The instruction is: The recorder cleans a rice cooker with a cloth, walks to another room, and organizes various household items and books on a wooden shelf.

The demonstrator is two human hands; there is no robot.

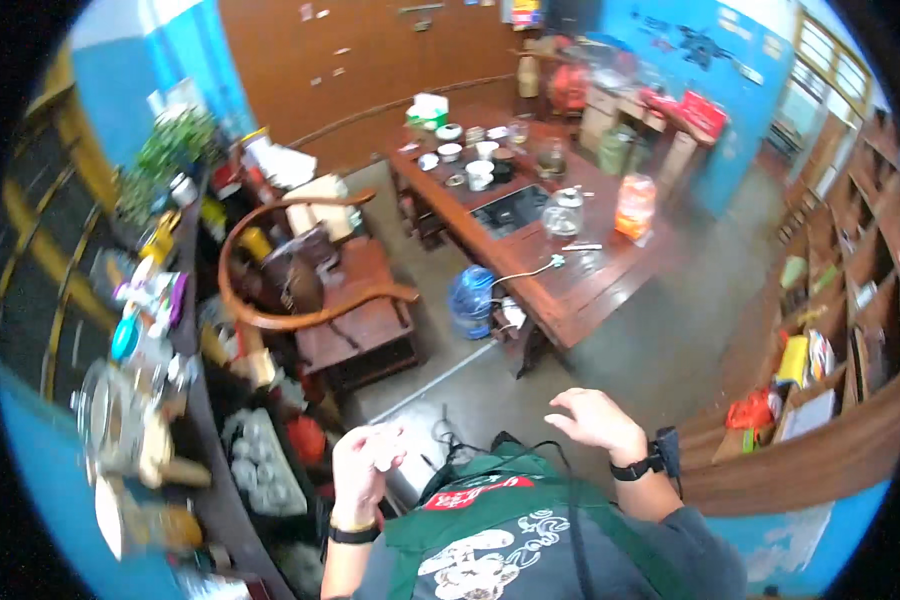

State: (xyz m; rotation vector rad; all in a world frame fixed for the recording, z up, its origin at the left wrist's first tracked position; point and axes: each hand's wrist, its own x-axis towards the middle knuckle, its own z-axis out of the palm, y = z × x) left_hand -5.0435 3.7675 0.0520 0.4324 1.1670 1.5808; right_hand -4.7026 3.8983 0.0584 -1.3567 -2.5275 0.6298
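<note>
My left hand (361,465) is raised in front of my body at the lower left of the view, its fingers curled around a small whitish thing (385,456) too blurred to name. My right hand (594,420) is held up over the floor on the other side, fingers bent and apart, with nothing in them. Black straps circle both wrists, and a small dark device (667,451) sits at the right one. A green apron (495,480) covers my front. Between the hands, dark cables (457,444) lie near a pale box-like object (418,459), partly hidden by my left hand and the apron.
A wooden tea table (487,244) bears cups, a glass kettle (563,213) and an orange packet (635,208). Beside it stand a blue water bottle (472,301) and a wooden armchair (360,315). A cluttered ledge (195,300) runs along the left; wooden shelves (832,360) stand at the right.
</note>
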